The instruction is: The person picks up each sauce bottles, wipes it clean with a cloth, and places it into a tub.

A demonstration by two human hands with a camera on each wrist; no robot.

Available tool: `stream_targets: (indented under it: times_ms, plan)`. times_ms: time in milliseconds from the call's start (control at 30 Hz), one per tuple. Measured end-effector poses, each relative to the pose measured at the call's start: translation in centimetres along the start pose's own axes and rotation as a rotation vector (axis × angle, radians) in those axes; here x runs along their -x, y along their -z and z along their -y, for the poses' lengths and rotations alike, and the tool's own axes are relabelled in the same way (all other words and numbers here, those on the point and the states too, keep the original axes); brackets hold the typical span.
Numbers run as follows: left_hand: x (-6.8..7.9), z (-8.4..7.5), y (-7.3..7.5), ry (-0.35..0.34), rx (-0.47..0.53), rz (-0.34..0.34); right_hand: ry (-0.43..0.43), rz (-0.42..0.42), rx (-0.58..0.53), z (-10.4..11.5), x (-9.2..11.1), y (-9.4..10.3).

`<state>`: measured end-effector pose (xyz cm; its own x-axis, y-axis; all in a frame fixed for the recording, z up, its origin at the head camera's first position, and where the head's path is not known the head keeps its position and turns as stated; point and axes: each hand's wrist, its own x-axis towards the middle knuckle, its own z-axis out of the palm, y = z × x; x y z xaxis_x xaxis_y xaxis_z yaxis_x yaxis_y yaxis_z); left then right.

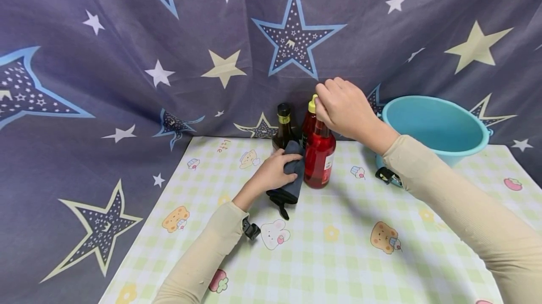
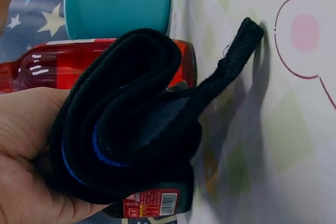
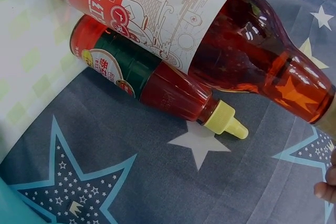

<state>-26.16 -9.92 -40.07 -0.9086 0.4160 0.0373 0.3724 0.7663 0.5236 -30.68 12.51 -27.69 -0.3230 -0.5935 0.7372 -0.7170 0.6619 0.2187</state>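
Left fingers point(image 1: 291, 157) round cloth point(image 1: 295, 167); right point(image 1: 332, 92), bottle point(image 1: 318, 158)

starry cloth point(image 1: 258, 92) is hanging behind a green-checked tablecloth point(image 1: 334, 271)
the dark fabric is falling in loose folds, white, cream and blue-edged stars point(image 1: 295, 36) catching my eye; before me, printed bears point(image 1: 383, 237), strawberries point(image 1: 513, 184) and cupcakes point(image 1: 357, 172) are dotting the checks, soft shadows point(image 1: 360, 210) lying across.

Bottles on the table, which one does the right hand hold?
The large red bottle, gripped near its top by the right hand; the smaller yellow-capped bottle and the dark black-capped bottle stand ungripped behind.
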Motion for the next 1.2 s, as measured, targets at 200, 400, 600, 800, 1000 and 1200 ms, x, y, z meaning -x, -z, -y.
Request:
stream_targets:
  times_ms: [200, 400, 600, 800, 1000, 1200]
  plan:
    - [0.1, -0.1, -0.1, 0.012, -0.021, 0.061, -0.004, 0.002, -0.002, 0.0, 0.0, 0.0]
    - [0.3, 0.1, -0.7, 0.011, -0.047, 0.127, -0.005, -0.002, -0.001, 0.1, 0.1, 0.0]
    - [0.3, 0.2, -1.3, 0.016, -0.118, 0.167, 0.0, -0.011, 0.001, 0.1, 0.1, -0.1]
    - [0.2, 0.0, -1.1, 0.038, -0.103, 0.174, -0.004, -0.007, -0.003, 0.1, 0.0, 0.0]
    - [0.6, 0.5, -0.7, 0.033, -0.052, 0.176, -0.018, 0.026, -0.009, 0.2, 0.0, 0.1]
    - [0.9, 0.1, 1.1, 0.036, -0.011, 0.181, -0.02, 0.026, -0.004, 0.2, 0.0, 0.3]
